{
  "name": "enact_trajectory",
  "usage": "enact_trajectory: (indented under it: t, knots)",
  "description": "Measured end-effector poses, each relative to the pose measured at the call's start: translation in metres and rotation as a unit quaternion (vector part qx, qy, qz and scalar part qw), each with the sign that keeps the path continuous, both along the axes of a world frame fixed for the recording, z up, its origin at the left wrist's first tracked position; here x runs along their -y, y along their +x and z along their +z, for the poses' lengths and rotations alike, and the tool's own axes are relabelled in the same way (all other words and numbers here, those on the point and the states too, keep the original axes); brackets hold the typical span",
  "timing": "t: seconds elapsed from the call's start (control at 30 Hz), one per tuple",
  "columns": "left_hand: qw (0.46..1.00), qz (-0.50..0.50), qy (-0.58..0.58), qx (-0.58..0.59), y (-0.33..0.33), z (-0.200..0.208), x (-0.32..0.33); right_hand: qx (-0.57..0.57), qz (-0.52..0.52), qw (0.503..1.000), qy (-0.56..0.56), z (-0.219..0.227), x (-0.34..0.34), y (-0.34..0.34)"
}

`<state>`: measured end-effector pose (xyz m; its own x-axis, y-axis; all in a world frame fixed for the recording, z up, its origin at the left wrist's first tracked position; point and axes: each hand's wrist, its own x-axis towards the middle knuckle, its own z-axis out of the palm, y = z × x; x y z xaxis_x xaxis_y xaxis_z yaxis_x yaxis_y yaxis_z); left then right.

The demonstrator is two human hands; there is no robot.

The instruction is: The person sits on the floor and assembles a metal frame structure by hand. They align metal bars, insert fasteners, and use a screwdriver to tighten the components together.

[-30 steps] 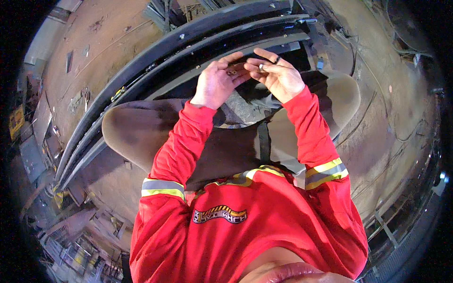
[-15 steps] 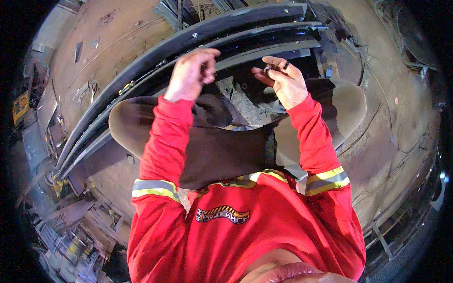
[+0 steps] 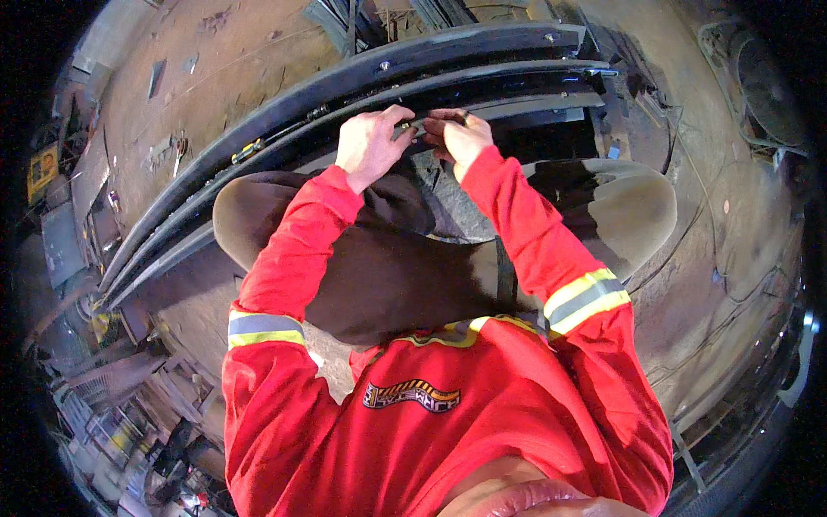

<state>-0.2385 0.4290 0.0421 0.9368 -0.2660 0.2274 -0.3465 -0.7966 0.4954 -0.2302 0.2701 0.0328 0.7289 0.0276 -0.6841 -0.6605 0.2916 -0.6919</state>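
Observation:
My left hand (image 3: 372, 146) and my right hand (image 3: 461, 138) almost meet, fingertips close together, over the nearest of the long dark metal beams (image 3: 482, 45). A small metal piece (image 3: 405, 127) shows at the left fingertips; its kind is too small to make out. The right fingers are bent in a pinch, and what lies between them is hidden. A dark ring-like band sits on a right finger. Bolts (image 3: 385, 65) stand along the far beam.
A yellow and black tool (image 3: 247, 152) rests on the beams, left of my hands. Dark metal bars (image 3: 345, 24) lie beyond. My bent legs (image 3: 616, 202) flank a grey slab (image 3: 457, 202). Cables (image 3: 696, 185) run over the floor at right, near a round fan-like object (image 3: 769, 86).
My hands have come together from apart. The right hand moved left with the small ring-shaped piece it pinched, now hidden; the left moved slightly right. The view has shifted slightly.

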Motion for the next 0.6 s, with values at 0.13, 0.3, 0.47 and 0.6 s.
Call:
enact_trajectory:
  t: [0.13, 0.3, 0.47, 0.6]
  knots:
    - [0.999, -0.006, 0.031, -0.002, 0.009, -0.02, -0.007, -0.014, 0.0, 1.0, -0.026, -0.038, -0.022, 0.022]
    - [0.996, 0.011, 0.066, 0.059, 0.009, -0.041, -0.015, -0.044, -0.029, 0.998, 0.021, -0.046, -0.034, 0.033]
    - [0.989, 0.048, 0.117, 0.074, 0.012, -0.054, -0.004, -0.045, -0.06, 0.997, 0.031, -0.055, -0.037, 0.039]
    - [0.986, 0.084, 0.124, 0.071, 0.013, -0.054, -0.003, -0.01, -0.034, 0.998, 0.046, -0.082, -0.04, 0.036]
